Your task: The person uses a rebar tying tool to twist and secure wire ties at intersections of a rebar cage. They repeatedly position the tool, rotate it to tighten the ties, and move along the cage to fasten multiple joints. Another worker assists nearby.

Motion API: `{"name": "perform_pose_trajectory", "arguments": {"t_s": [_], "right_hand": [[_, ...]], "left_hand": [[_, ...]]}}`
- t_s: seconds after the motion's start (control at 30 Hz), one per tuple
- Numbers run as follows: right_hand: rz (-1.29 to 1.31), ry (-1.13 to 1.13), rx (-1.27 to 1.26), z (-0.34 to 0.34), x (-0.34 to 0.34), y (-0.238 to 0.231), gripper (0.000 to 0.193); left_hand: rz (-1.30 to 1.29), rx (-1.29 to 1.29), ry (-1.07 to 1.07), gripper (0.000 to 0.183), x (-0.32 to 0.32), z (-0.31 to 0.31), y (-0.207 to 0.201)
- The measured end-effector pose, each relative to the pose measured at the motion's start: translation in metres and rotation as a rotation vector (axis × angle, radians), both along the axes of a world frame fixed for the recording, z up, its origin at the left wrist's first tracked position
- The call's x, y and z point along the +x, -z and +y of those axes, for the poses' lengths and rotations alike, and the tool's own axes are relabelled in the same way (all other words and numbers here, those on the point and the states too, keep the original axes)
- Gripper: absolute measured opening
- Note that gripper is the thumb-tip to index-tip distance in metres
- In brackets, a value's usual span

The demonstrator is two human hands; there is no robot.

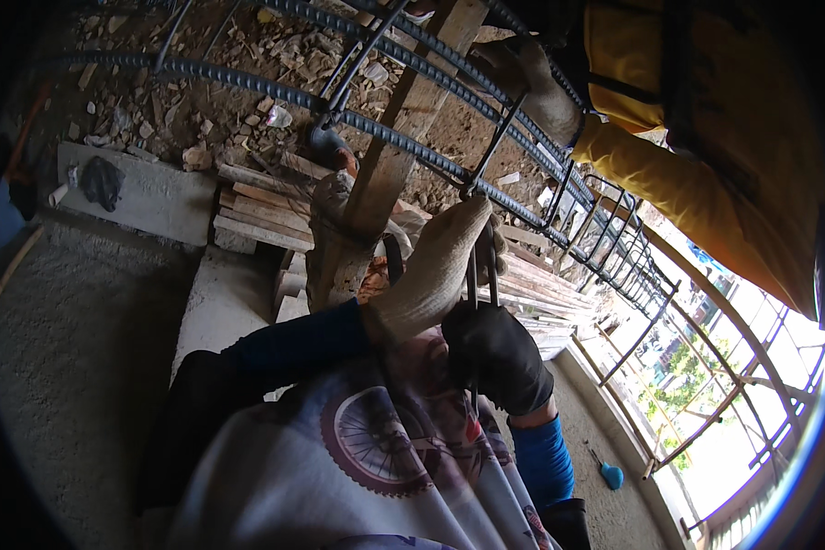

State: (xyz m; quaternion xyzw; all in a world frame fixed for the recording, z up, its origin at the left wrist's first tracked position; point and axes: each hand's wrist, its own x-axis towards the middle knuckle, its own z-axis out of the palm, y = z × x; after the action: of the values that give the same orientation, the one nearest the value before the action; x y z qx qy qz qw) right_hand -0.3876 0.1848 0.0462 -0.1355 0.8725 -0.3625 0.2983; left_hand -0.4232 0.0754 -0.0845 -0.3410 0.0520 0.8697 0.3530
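Note:
My left hand [435, 266], in a cream glove, is closed just under the steel rebar cage [385, 133]; what its fingers hold is hidden. Lower and to the right, my right hand [497, 359], in a black glove, is closed around a pair of thin dark metal rods [482, 280]. The rods stand side by side, rising from the black glove to the left fingers and the lowest ribbed bar. Whether they are tool handles or bent steel, I cannot tell. Dark square stirrups [500, 142] ring the long bars.
A wooden plank [403, 119] slants past the cage. Another person in yellow clothing [687, 174] is at the upper right, a gloved hand [548, 103] near the bars. Stacked boards [266, 215], rubble [247, 110], a concrete block [137, 192] and a blue object [611, 475] lie around.

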Motion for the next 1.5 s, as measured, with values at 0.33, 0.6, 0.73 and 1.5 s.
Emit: {"name": "perform_pose_trajectory", "arguments": {"t_s": [0.33,0.6,0.73,1.5], "right_hand": [[-0.094,0.317,0.783,-0.047,0.011,-0.037,0.075],[0.117,0.139,0.723,-0.029,0.027,-0.026,0.068],[0.093,0.148,0.570,-0.025,0.019,-0.038,0.066],[-0.861,0.895,-0.500,0.001,0.022,-0.026,0.036]], "left_hand": [[0.256,-0.397,0.242,0.039,0.008,0.001,0.001],[0.866,-0.973,0.281,0.031,-0.007,-0.070,-0.043],[1.677,-1.739,0.432,0.033,-0.052,-0.103,-0.035],[2.273,-1.724,0.839,0.032,-0.121,-0.064,0.050]]}}
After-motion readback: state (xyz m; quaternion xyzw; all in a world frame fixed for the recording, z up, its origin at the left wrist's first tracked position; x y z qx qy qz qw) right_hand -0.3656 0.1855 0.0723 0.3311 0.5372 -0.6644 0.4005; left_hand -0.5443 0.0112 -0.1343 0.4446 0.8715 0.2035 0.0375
